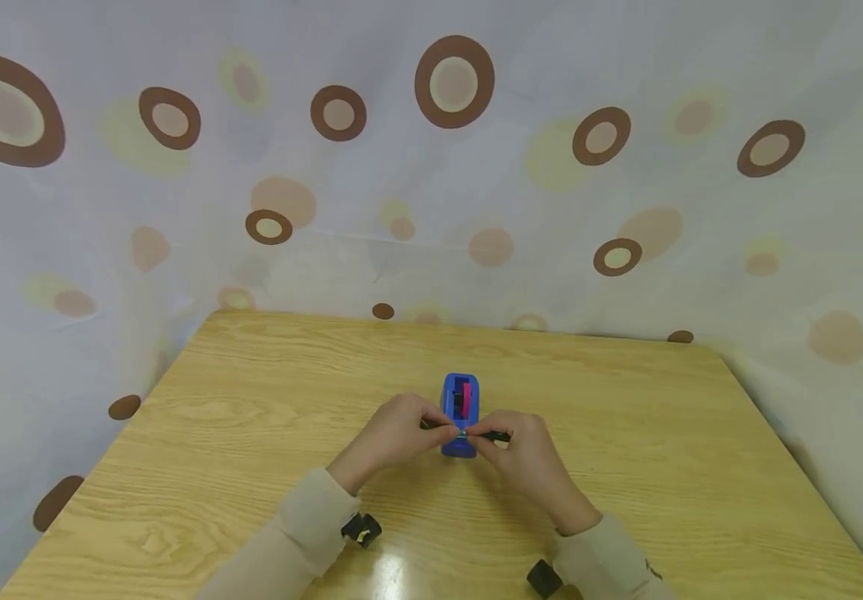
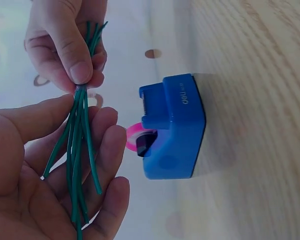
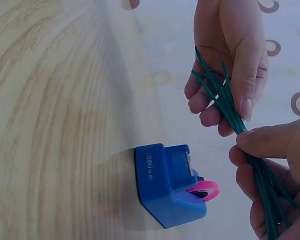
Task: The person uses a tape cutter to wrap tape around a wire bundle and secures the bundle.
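Both hands meet over a blue tape dispenser (image 1: 459, 447), at a bundle of thin green wires (image 2: 76, 150). My right hand (image 1: 524, 450) pinches the bundle near its middle between thumb and fingers; in the right wrist view, wire ends run across that hand's curled fingers (image 3: 246, 182). From the other side my left hand (image 1: 401, 429) holds the bundle, its thumb by the middle and the wires lying over its fingers (image 2: 107, 160). A bit of clear tape (image 2: 81, 88) shows at the middle, partly hidden by fingertips.
The dispenser stands on a wooden table (image 1: 288, 375) and bears a pink tape core (image 1: 466, 400) and a serrated cutter (image 3: 188, 162). Behind the table hangs a pale cloth (image 1: 401, 175) with brown rings. Dark wrist devices (image 1: 361, 530) sit at both sleeves.
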Motion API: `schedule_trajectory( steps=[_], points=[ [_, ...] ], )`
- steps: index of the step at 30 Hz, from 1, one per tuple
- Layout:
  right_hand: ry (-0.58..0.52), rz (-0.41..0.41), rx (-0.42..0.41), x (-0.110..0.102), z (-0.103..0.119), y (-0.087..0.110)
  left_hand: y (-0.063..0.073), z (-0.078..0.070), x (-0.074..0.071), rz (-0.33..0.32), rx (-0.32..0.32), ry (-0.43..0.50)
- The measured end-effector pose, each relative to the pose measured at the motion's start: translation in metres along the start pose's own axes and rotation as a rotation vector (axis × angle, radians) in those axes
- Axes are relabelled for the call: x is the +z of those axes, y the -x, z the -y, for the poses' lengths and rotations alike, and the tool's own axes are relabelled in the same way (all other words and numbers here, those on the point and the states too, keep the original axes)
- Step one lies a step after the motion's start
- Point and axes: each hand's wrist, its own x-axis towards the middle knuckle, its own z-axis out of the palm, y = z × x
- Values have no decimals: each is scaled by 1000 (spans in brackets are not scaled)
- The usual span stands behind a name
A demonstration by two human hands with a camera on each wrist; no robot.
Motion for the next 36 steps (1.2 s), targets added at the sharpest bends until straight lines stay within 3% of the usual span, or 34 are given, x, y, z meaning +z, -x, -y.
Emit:
schedule_trajectory(
  steps=[10, 18, 36],
  points=[
    [25, -49, -77, -8, 12, -4, 5, -15, -8, -50, 50, -82],
    [45, -77, -93, -13, 25, -5, 11, -28, -11, -69, 61, -77],
    [81, -175, -165, -28, 52, -3, 28, -53, -18, -192, 178, -152]
  ],
)
